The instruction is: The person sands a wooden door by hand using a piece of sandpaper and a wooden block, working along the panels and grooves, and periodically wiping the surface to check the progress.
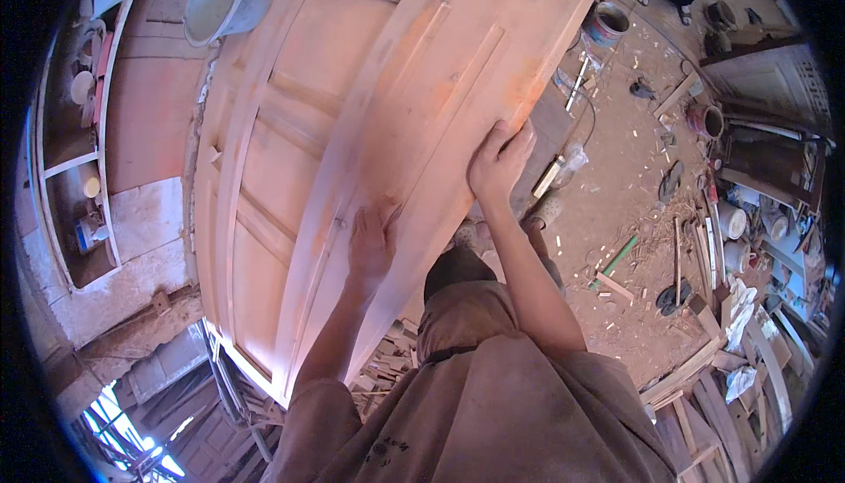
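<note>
A large panelled wooden door (449, 69) lies in front of me, with raised mouldings and recessed panels. My left hand (373, 241) presses on its flat surface with the fingers bent. A thin brownish edge shows beside those fingertips; what it belongs to is hidden under the hand. Pale smears of dust mark the wood around there. At the door's right edge, my right hand (503, 164) is closed, fingers curled over the rim and thumb on top.
A pale bucket (231, 3) stands by the door's far left. Left of it is a wooden open box (53, 135) holding small items. Wood scraps litter the dirt floor (616, 175) at right, near a paint can (607, 24). Another person's feet (662, 1) show at the far right.
</note>
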A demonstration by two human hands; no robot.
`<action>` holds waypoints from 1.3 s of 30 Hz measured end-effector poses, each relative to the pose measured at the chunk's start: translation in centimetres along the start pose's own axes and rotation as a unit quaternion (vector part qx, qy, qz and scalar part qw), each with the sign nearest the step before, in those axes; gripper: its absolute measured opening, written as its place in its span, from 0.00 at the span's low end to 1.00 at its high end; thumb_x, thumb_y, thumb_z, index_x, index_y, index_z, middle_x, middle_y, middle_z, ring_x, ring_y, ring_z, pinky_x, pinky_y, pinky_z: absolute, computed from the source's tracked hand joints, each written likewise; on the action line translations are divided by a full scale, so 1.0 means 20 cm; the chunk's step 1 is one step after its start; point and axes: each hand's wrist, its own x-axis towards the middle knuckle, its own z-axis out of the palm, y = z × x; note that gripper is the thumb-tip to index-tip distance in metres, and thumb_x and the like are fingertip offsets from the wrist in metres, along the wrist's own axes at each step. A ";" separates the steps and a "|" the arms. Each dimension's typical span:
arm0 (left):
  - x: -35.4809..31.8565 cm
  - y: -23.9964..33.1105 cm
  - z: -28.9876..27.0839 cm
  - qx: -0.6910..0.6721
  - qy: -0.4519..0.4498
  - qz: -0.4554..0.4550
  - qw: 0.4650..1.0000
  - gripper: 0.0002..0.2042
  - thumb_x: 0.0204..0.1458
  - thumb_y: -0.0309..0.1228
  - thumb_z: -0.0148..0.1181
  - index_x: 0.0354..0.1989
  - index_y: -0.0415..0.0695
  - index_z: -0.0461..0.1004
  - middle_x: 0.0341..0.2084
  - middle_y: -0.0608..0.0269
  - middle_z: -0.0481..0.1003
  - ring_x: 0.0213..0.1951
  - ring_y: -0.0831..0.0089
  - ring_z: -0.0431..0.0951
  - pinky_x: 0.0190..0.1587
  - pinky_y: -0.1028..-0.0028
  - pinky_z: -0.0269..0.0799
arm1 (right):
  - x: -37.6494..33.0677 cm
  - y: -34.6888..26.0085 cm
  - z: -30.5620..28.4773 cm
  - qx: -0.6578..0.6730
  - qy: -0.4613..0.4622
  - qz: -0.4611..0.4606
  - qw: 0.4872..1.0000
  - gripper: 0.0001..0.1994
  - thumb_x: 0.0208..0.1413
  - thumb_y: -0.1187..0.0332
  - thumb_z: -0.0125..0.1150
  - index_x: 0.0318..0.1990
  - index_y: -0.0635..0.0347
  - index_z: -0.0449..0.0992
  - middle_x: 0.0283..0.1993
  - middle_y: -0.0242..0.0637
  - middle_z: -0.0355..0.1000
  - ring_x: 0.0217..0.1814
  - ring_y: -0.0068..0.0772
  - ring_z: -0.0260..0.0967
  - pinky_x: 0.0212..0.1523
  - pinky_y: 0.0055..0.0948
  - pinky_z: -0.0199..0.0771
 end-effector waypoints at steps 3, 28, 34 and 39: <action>0.30 0.15 0.07 0.030 0.055 0.058 0.996 0.19 0.58 0.27 0.57 0.58 0.44 0.69 0.46 0.46 0.72 0.49 0.46 0.73 0.52 0.53 0.71 | 0.00 -0.01 -0.02 0.034 -0.050 0.027 0.998 0.27 0.69 0.59 0.48 0.63 0.77 0.58 0.64 0.66 0.59 0.66 0.67 0.57 0.66 0.53 0.58; 0.69 0.35 0.12 -0.041 0.069 0.087 0.993 0.21 0.60 0.29 0.55 0.61 0.39 0.66 0.50 0.41 0.71 0.54 0.42 0.70 0.56 0.50 0.68 | 0.04 0.01 -0.04 0.017 -0.045 0.024 0.999 0.27 0.68 0.60 0.47 0.64 0.76 0.57 0.65 0.64 0.59 0.66 0.67 0.57 0.65 0.54 0.59; 0.21 0.13 0.02 -0.037 0.007 -0.002 0.999 0.20 0.57 0.26 0.56 0.59 0.41 0.67 0.49 0.42 0.71 0.51 0.43 0.71 0.55 0.51 0.67 | 0.00 -0.02 -0.03 0.027 -0.058 0.034 0.997 0.26 0.68 0.60 0.47 0.64 0.76 0.58 0.64 0.63 0.60 0.66 0.66 0.57 0.65 0.53 0.58; 0.60 0.29 0.09 0.013 0.030 0.051 0.998 0.16 0.59 0.28 0.55 0.57 0.43 0.70 0.46 0.45 0.73 0.50 0.46 0.72 0.53 0.53 0.69 | 0.00 -0.04 -0.04 0.047 -0.071 0.039 0.996 0.26 0.68 0.61 0.47 0.64 0.77 0.57 0.61 0.62 0.61 0.65 0.64 0.56 0.66 0.52 0.56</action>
